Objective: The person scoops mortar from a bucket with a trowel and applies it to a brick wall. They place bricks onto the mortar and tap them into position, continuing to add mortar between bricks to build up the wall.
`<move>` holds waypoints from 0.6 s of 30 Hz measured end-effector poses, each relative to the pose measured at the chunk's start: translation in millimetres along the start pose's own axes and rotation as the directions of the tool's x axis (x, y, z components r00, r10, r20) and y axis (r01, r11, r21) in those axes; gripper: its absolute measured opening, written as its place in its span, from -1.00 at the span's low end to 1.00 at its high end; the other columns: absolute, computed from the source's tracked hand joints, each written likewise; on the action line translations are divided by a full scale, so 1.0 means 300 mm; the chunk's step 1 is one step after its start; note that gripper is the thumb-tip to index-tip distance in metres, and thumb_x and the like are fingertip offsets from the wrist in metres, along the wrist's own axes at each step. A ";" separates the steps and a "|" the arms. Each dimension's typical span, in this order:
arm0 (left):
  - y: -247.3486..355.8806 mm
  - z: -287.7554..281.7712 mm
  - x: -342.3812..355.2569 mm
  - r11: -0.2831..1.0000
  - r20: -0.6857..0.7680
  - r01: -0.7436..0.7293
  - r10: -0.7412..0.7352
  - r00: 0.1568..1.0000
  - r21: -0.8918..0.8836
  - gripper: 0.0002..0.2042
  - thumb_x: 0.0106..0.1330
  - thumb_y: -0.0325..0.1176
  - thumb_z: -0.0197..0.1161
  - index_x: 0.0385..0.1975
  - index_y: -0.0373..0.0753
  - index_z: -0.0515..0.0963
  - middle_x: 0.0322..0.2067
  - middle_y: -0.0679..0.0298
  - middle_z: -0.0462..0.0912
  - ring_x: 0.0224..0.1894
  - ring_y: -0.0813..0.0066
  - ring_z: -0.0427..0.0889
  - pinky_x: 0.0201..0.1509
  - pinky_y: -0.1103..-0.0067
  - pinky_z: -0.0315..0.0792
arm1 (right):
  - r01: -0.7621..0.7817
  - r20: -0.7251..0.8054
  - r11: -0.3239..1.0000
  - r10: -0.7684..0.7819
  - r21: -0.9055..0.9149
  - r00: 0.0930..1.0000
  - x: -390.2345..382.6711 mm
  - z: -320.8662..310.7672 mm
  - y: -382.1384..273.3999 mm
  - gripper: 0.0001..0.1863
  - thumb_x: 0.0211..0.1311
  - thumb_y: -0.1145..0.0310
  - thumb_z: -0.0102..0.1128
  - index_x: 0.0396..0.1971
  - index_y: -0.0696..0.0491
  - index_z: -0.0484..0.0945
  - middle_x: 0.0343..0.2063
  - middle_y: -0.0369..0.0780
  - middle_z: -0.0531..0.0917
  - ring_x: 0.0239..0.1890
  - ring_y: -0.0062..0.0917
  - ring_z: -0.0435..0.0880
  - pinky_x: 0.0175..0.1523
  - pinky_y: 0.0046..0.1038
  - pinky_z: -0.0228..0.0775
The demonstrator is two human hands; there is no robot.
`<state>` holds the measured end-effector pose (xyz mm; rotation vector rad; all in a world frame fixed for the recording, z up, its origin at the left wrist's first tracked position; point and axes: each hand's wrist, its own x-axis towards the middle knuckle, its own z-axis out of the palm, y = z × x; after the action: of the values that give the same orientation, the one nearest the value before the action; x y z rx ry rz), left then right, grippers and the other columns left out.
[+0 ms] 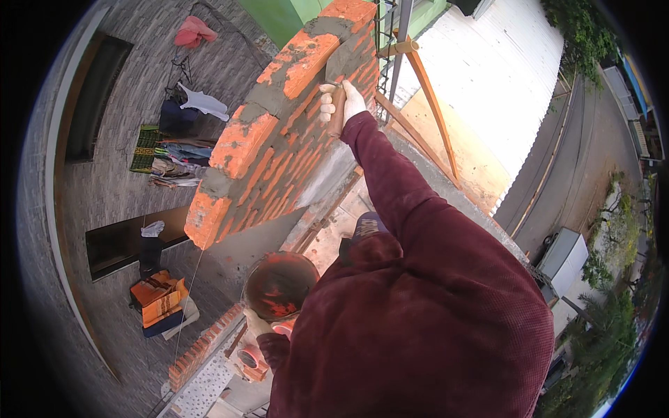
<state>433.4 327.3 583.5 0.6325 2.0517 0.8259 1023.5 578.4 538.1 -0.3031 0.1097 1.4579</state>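
My right hand (346,104) is wrapped around the wooden handle of a trowel (337,120). Its grey blade (339,63) lies against the upper side of a brick wall (306,125), beside the mortar-smeared top course. Grey mortar fills the joints between the orange bricks and is smeared over the wall's face. Lower down, my left hand (257,324) grips the edge of a round bucket (282,255) that has dark wet mortar inside. The fingers of that hand are partly hidden under the rim.
A thin string (189,296) runs down from the wall's near end. Wooden props (432,104) stand right of the wall, beside a white corrugated roof (502,76). Far below left, clothes (174,160) hang over a paved yard. A road (592,153) lies below right.
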 end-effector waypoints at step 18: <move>-0.116 -0.314 0.109 0.988 0.112 -0.035 0.018 0.994 0.148 -0.32 0.52 0.21 0.03 0.36 -0.27 0.37 0.26 0.08 0.52 0.17 0.17 0.64 0.06 0.24 0.69 | -0.293 -0.220 0.954 0.273 -0.066 0.937 -0.197 0.119 0.624 -0.42 0.62 -0.18 -0.28 -0.34 0.01 0.48 -0.62 -0.24 0.54 -0.63 -0.34 0.51 -0.37 -0.12 0.48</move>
<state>332.6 295.2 584.0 0.7727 2.0210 0.6405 828.0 546.8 562.0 -0.5390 0.2612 1.7180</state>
